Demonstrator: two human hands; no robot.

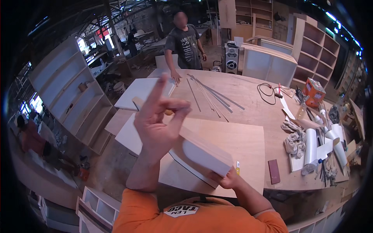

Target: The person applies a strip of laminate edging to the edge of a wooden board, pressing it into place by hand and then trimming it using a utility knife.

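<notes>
My left hand [155,126] is raised over the table, with the index finger stretched upward and the other fingers bent. I see nothing held in it. My right hand [228,178] grips the near right corner of a thick pale wooden panel [208,152], which stands tilted on its edge in front of me. The panel's other end lies behind my left wrist. Beneath it are a flat light plywood sheet [243,141] and a white board [180,176]. A yellow utility knife [237,168] lies just beyond my right hand.
Across the workbench [248,95], a person [184,44] rests a hand by a white panel [136,93]. Thin strips [211,95] lie mid-table. A dark red block [274,171], white rolls [310,145] and an orange box [314,92] sit right. A shelf unit [74,93] stands left.
</notes>
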